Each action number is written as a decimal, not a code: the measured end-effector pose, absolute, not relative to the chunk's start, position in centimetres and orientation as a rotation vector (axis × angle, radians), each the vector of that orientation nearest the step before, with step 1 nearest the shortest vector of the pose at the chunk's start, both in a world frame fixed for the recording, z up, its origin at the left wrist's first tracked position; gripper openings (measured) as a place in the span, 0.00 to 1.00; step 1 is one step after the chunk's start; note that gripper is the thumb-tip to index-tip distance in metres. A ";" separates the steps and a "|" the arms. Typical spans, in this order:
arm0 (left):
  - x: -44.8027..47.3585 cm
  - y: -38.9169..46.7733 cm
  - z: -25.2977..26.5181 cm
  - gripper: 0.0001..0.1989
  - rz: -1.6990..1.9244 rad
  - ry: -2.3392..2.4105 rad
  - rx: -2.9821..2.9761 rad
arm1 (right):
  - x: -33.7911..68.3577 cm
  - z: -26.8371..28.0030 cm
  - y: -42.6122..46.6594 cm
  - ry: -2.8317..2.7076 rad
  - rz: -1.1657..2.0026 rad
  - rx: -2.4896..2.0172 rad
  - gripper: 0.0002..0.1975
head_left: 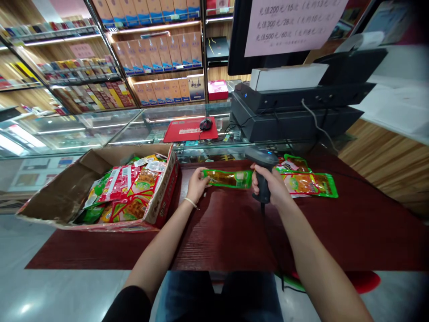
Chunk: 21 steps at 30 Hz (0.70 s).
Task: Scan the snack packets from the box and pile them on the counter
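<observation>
My left hand (197,184) pinches the left end of a green snack packet (228,178), which shows brown food through its clear front, low over the dark red table. My right hand (273,183) is wrapped round the handle of a black barcode scanner (262,155). The scanner's head is just above the packet's right end, and its cable hangs down toward the table's front edge. Several red and green snack packets (310,184) lie to the right of my right hand. On the left, an open cardboard box (163,199) holds many similar packets (122,188).
Beyond the table is a glass display counter (124,129) with a red mouse pad (174,130) and a black mouse (205,124). A monitor (239,40) and black checkout equipment (268,118) stand at the back right. Shelves of boxed goods (157,53) line the wall.
</observation>
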<state>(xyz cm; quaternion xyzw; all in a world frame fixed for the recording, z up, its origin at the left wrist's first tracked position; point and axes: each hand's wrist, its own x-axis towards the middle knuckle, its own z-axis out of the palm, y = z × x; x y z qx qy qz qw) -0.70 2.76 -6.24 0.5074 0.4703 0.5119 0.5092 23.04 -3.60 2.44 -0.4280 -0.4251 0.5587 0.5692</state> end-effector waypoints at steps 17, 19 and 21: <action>-0.8 2.1 -6.8 0.19 1.242 1.190 1.459 | 22.8 2.9 -3.9 -1.023 1.301 -1.055 0.14; -1.3 1.8 -6.2 0.17 1.207 1.267 1.651 | 22.9 2.9 -3.9 -1.025 1.303 -1.058 0.15; -1.8 1.6 -5.6 0.15 1.181 1.327 1.795 | 23.0 2.9 -3.9 -1.024 1.304 -1.052 0.15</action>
